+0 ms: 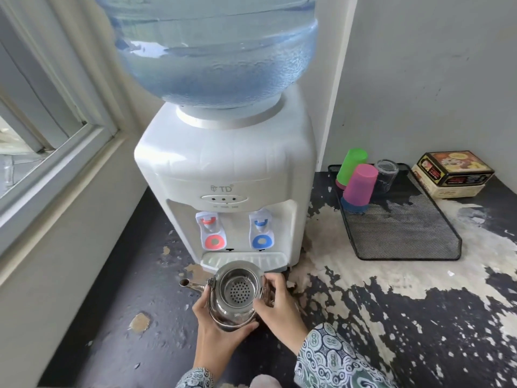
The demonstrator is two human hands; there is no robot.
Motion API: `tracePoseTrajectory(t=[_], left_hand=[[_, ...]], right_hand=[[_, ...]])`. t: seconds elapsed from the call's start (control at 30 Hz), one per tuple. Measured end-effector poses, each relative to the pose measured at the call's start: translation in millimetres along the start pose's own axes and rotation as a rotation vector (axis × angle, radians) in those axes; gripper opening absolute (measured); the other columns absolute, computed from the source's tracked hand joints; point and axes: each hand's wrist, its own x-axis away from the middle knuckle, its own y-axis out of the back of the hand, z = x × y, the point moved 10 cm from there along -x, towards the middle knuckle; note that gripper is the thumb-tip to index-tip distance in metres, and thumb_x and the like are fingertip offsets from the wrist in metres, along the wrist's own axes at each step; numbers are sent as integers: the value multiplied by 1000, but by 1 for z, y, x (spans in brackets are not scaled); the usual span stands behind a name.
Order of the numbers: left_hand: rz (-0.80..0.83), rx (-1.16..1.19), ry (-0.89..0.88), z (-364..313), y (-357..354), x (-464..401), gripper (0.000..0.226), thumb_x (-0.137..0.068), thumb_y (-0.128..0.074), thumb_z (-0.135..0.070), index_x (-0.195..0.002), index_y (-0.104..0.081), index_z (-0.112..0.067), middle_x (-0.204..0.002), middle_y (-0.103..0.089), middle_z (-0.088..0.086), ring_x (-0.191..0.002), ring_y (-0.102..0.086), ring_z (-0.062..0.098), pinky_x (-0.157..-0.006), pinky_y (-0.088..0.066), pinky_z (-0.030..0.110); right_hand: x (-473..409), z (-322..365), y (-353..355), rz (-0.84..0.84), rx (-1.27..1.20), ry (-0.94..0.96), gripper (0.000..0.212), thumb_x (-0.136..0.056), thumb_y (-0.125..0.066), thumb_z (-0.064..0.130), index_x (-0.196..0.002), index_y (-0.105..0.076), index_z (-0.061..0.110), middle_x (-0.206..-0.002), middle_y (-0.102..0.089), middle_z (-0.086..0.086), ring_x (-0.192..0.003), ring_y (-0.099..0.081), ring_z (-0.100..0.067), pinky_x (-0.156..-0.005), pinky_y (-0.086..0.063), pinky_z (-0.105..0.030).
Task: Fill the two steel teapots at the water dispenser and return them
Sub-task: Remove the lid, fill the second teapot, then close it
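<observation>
Peeling black counter (pixel 419 317) under dispenser (pixel 223 169); left hand (pixel 215 331), right hand (pixel 277 301) clasping teapot (pixel 235 309); window (pixel 42 135) left.

Both hands low and forward, patterned sleeves at the wrists. Left hand (pixel 216 329) cupped around the teapot (pixel 237 292) from below-left; right hand (pixel 275 301) curled against its right side, fingertips at the rim.

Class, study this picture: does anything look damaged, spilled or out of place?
Yes. The dark counter is badly worn: its coating has flaked off in pale patches right of the water dispenser. Nothing looks spilled; both hands, left hand and right hand, hold the teapot upright.
</observation>
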Motion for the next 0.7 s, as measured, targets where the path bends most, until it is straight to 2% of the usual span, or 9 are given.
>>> tracePoseTrajectory(t=[0.07,0.17,0.27,0.33,0.4,0.47,0.53,0.6,0.7], left_hand=[[15,-25,22,8,9,5,107,-29,-83,-65,-114,-20,-59,-131,-31,-22,-121,-39,-13,-98,-38,12],[43,-61,86,21,21,15,106,-27,-83,-65,-109,-17,-57,-134,-36,-1,-123,-45,8,-100,-37,30],[72,-76,137,27,26,21,112,-27,-85,-61,-113,-15,-49,-133,-36,1,-122,-45,13,-103,-38,35],[94,-85,156,29,27,21,109,-31,-85,-52,-114,-14,-48,-134,-35,0,-122,-44,12,-104,-36,33],[120,-93,164,30,27,21,112,-34,-84,-49,-120,-13,-41,-135,-31,-3,-125,-39,10,-103,-32,26],[149,-89,171,30,25,20,115,-37,-86,-43,-127,-14,-31,-136,-26,-6,-128,-33,7,-105,-26,23],[186,-73,176,34,24,19,116,-45,-91,-29,-130,-12,-26,-138,-23,-6,-131,-30,7,-107,-23,23],[219,-69,164,36,24,19,110,-54,-89,-15,-133,-12,-21,-139,-20,-7,-133,-27,7,-107,-21,22],[263,-113,157,39,28,18,102,-59,-86,-16,-129,-12,-27,-140,-24,-6,-132,-30,7,-107,-22,22]], right_hand=[[6,-2,-10,18,11,-3,41,-74,-60,23,-110,-41,19,-100,-61,2,-92,-57,-13,-83,-42,-25],[16,-6,-24,36,10,-27,41,-73,-60,25,-109,-41,23,-100,-62,1,-92,-58,-12,-84,-44,-27],[24,0,-31,25,11,-3,41,-73,-60,23,-108,-40,29,-100,-60,2,-93,-57,-11,-84,-43,-22],[25,3,-32,31,17,14,39,-79,-61,21,-113,-42,24,-103,-58,1,-95,-56,-10,-84,-41,-18],[24,4,-26,15,58,43,36,-83,-57,31,-116,-48,19,-103,-58,6,-94,-54,-2,-86,-42,-18],[22,1,-6,-93,192,98,37,-84,-51,41,-110,-55,16,-98,-56,13,-92,-51,1,-87,-41,-22],[19,-10,10,-178,407,106,32,-86,-52,36,-111,-56,16,-108,-56,7,-103,-49,-12,-90,-37,-26],[17,-28,15,-180,591,56,29,-88,-55,27,-115,-54,17,-118,-53,0,-107,-45,-21,-90,-36,-29],[16,-49,14,-127,682,6,28,-87,-57,21,-114,-55,18,-116,-52,-2,-106,-45,-22,-86,-39,-30]])
